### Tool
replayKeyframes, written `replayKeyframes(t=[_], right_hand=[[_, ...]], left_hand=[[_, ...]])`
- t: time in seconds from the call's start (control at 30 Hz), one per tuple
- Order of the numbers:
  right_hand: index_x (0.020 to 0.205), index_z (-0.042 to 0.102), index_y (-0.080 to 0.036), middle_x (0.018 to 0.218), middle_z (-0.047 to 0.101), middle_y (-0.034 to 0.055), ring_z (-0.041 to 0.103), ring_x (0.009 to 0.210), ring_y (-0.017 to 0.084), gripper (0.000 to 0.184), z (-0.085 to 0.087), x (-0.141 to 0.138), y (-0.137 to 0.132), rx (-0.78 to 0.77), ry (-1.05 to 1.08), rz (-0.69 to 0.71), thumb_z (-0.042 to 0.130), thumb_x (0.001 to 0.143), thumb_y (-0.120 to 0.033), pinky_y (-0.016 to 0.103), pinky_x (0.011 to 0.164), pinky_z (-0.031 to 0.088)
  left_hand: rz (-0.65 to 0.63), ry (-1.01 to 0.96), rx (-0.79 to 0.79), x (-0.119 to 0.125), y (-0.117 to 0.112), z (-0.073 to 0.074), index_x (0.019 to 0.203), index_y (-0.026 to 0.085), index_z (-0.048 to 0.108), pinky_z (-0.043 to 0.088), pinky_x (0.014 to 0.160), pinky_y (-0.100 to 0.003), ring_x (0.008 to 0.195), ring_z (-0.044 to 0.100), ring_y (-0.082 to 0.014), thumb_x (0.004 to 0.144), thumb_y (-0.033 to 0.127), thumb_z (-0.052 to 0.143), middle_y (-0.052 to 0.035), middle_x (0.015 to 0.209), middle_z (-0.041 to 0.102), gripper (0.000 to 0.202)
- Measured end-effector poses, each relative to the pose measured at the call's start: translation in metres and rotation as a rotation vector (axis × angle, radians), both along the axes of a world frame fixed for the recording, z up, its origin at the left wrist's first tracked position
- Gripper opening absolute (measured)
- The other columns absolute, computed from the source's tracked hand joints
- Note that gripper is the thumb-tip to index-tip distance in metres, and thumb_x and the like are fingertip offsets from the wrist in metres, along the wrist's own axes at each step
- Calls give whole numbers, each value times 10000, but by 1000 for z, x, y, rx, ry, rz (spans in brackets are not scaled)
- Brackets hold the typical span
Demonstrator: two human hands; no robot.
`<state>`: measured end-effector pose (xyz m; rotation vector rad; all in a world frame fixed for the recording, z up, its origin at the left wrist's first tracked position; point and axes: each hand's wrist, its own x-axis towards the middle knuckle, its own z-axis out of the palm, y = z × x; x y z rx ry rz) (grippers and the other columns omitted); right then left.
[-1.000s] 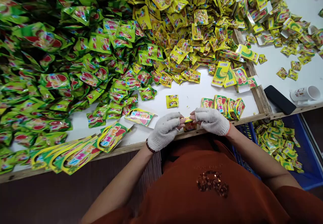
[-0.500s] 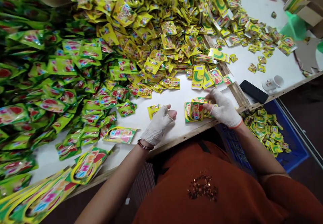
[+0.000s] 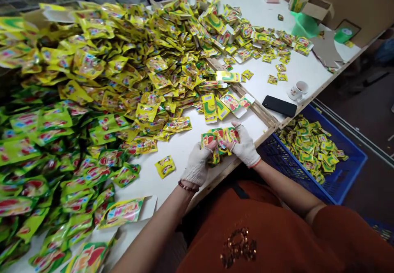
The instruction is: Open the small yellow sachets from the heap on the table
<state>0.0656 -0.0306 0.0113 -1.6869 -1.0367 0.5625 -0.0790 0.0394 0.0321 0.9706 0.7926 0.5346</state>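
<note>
My left hand (image 3: pixel 196 165), in a white fingerless glove with a beaded bracelet at the wrist, grips the left end of a row of small yellow-green candy boxes (image 3: pixel 219 135). At the other end of the same row, my right hand (image 3: pixel 246 146) has its thumb and fingers closed on the boxes. They are held just above the table's front edge; their exact number is hidden by my fingers. One yellow sachet (image 3: pixel 165 166) lies left of my left hand. Beyond the hands rest an upright-printed yellow box (image 3: pixel 209 108) and flattened cartons (image 3: pixel 234 102).
Heaps of yellow sachets (image 3: pixel 123 67) and green sachets (image 3: pixel 40 154) cover the left side. A wooden strip (image 3: pixel 261 115) divides the white table. Right of it are a phone (image 3: pixel 279 106) and a mug (image 3: pixel 298 91). A blue crate (image 3: pixel 347 182) of small boxes stands below.
My left hand has moved right and taken hold of the boxes, which my right hand was gathering on the table. The view has turned to the right.
</note>
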Motion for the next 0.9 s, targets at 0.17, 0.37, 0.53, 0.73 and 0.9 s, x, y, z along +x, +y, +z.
replayKeyframes(t=[0.17,0.37,0.53,0.73,0.9], right_hand=[[1305,567,-137,1300,560,150,545,1237,253,730,-6,-6,5,68,36,51,809,689,-445,366,1093,434],[1363,549,-201,1449,478,122,455,1366,267,734,42,23,-36,115,-223,9,799,697,-384,370,1176,356],[1411,485,-150,1482,439,173,407,1409,297,645,87,100,-120,131,-560,-402,648,850,-423,447,1202,321],[1411,497,-142,1388,546,186,494,1329,354,581,95,159,-204,40,-864,-1131,601,899,-396,591,1136,367],[1155,653,-257,1177,695,102,672,1092,283,266,45,137,-146,185,-481,-705,590,901,-303,496,975,556]], left_hand=[[40,35,-214,-8,-2,19,1093,226,666,629,776,-380,976,704,-275,730,488,763,-63,1071,737,459],[-171,-65,6,35,-20,53,1213,281,632,615,875,-435,1089,671,-303,823,513,666,-45,1084,728,455],[-512,-291,112,153,-67,81,1348,221,511,564,949,-457,1189,610,-331,754,604,708,-122,1289,629,734],[-708,-85,123,170,-68,75,1357,314,539,494,1039,-493,1374,449,-364,638,578,817,-110,1424,535,814],[-991,83,-73,68,-53,63,1229,333,618,562,900,-506,1138,620,-285,808,510,716,-57,1218,631,467]])
